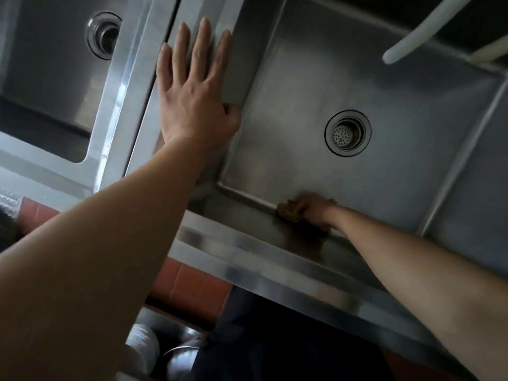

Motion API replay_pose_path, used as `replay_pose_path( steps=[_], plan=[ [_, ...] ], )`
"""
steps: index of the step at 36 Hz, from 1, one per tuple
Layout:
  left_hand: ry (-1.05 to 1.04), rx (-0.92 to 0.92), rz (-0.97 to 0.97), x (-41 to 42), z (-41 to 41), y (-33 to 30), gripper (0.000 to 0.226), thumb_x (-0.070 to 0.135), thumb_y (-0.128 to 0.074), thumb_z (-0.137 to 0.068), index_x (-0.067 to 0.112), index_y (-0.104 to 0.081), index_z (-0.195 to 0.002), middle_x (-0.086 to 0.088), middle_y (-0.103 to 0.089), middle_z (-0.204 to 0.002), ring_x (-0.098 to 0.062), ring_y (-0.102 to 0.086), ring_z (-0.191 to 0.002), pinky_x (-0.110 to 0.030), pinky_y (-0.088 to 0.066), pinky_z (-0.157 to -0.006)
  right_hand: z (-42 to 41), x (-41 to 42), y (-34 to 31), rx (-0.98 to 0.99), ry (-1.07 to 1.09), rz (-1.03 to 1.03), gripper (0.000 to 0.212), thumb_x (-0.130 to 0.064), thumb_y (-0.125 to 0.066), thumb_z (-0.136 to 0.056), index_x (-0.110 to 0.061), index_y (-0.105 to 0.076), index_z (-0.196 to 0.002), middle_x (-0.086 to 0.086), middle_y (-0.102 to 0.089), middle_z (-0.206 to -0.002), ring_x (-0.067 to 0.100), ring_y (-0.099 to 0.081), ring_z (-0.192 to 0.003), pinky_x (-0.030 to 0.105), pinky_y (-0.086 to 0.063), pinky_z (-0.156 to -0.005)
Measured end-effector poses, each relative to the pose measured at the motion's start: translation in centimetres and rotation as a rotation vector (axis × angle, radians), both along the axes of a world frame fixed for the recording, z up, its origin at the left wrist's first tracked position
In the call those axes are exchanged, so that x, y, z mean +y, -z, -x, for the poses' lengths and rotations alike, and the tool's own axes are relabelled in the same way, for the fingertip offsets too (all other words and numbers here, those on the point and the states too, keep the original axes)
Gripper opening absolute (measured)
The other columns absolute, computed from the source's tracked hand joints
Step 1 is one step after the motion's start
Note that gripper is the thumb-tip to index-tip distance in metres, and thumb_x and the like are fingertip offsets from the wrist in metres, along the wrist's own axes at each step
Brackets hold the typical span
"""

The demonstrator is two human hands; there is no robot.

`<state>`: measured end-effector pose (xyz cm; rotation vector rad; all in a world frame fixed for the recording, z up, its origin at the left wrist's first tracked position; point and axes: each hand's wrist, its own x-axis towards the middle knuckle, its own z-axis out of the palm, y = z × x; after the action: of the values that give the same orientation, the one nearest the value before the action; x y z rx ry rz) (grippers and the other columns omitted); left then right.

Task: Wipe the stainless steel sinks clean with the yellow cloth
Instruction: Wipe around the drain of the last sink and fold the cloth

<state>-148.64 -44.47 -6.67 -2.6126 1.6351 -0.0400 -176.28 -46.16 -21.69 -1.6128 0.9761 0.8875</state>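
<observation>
Two stainless steel sinks stand side by side. The right sink (316,86) is deep, with a round strainer drain (347,132) in its floor. My right hand (313,210) grips the bunched yellow cloth (287,211) and holds it against the bottom edge of the sink's near wall. My left hand (192,86) lies flat with straight fingers on the steel rim between the two sinks, thumb over the inner edge. The left sink (49,78) shows its own drain (103,34) at the upper left.
A white hose (423,28) hangs over the right sink's far corner. The steel front ledge (275,268) runs across below my arms. Red floor tiles (192,284) and metal bowls (154,350) lie beneath the sinks.
</observation>
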Motion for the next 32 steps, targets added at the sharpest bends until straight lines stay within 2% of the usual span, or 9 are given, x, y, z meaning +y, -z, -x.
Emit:
replay_pose_path(
  steps=[5,9,14,17,21,24,28,30,32],
  plan=[
    [0.005,0.023,0.004,0.0,-0.1,-0.1,0.096,0.041,-0.050,-0.070,0.030,-0.009,-0.157,-0.005,-0.011,-0.166,-0.031,-0.006,-0.152,-0.052,-0.009,-0.122,5.4,-0.1,-1.3,0.053,0.111,0.008,0.026,-0.005,-0.056,-0.090,-0.014,-0.078,-0.097,0.005,-0.074,-0.106,0.014,-0.060,-0.089,0.022,-0.041,-0.073],
    [0.005,0.020,-0.020,0.0,0.1,-0.2,0.097,0.042,-0.053,-0.072,0.029,-0.008,-0.157,-0.004,-0.010,-0.166,-0.030,-0.005,-0.153,-0.051,-0.008,-0.123,6.6,-0.6,-2.3,0.001,0.367,0.055,0.017,-0.014,-0.067,-0.086,-0.026,-0.078,-0.089,-0.002,-0.075,-0.094,0.018,-0.068,-0.091,0.029,-0.052,-0.086],
    [0.002,0.023,-0.046,0.0,0.2,-0.4,0.099,0.043,-0.053,-0.072,0.027,-0.007,-0.157,-0.005,-0.009,-0.166,-0.030,-0.004,-0.153,-0.052,-0.009,-0.122,4.7,-4.5,-3.9,-0.104,0.691,0.191,0.023,-0.017,-0.066,-0.082,-0.037,-0.070,-0.070,-0.014,-0.070,-0.083,0.005,-0.062,-0.081,0.021,-0.046,-0.069],
    [0.001,0.090,-0.032,0.0,0.4,-1.1,0.099,0.040,-0.056,-0.072,0.029,-0.007,-0.158,-0.005,-0.005,-0.166,-0.028,0.001,-0.153,-0.050,-0.004,-0.123,3.2,-7.0,-4.5,-0.147,0.797,0.299,0.028,-0.010,-0.060,-0.083,-0.035,-0.070,-0.076,-0.007,-0.070,-0.087,0.009,-0.062,-0.081,0.025,-0.047,-0.074],
    [0.047,0.240,0.204,0.9,1.5,-2.0,0.094,0.028,-0.055,-0.070,0.030,-0.018,-0.157,-0.006,-0.007,-0.166,-0.031,0.001,-0.153,-0.044,0.004,-0.123,0.9,-10.0,-4.7,-0.181,0.785,0.456,0.035,-0.008,-0.054,-0.083,-0.021,-0.074,-0.108,0.003,-0.071,-0.102,0.023,-0.064,-0.096,0.027,-0.048,-0.083],
    [0.226,0.336,0.275,1.6,4.2,-0.9,0.081,0.025,-0.054,-0.072,0.024,-0.036,-0.151,-0.008,-0.022,-0.163,-0.030,-0.011,-0.152,-0.042,-0.003,-0.122,-1.2,-12.6,-4.1,-0.258,0.717,0.569,0.024,-0.014,-0.058,-0.088,-0.018,-0.075,-0.104,0.013,-0.068,-0.098,0.029,-0.064,-0.094,0.027,-0.047,-0.078],
    [0.244,0.643,-0.119,0.7,7.0,3.9,0.071,0.024,-0.052,-0.084,0.028,-0.032,-0.152,-0.003,-0.018,-0.164,-0.023,-0.009,-0.151,-0.040,-0.013,-0.123,-5.7,-17.0,-2.3,-0.236,0.795,0.638,0.024,-0.020,-0.057,-0.093,-0.020,-0.070,-0.113,0.003,-0.062,-0.110,0.020,-0.061,-0.102,0.023,-0.045,-0.085],
    [0.201,0.593,-0.346,0.1,7.3,7.3,0.073,0.029,-0.048,-0.091,0.032,-0.015,-0.156,0.000,0.003,-0.167,-0.022,0.005,-0.152,-0.039,-0.004,-0.124,-8.1,-19.7,-1.6,-0.267,0.853,0.699,0.025,-0.015,-0.054,-0.094,-0.023,-0.070,-0.112,-0.004,-0.064,-0.094,0.004,-0.061,-0.084,0.016,-0.043,-0.074],
    [0.142,0.529,-0.445,-0.1,7.1,10.3,0.071,0.030,-0.042,-0.096,0.031,-0.006,-0.157,0.001,0.010,-0.166,-0.022,0.011,-0.152,-0.040,0.001,-0.124,-10.3,-22.4,-1.0,-0.300,0.790,0.811,0.028,-0.013,-0.051,-0.095,-0.018,-0.069,-0.115,-0.002,-0.064,-0.097,0.006,-0.062,-0.086,0.018,-0.044,-0.077]
  ],
)
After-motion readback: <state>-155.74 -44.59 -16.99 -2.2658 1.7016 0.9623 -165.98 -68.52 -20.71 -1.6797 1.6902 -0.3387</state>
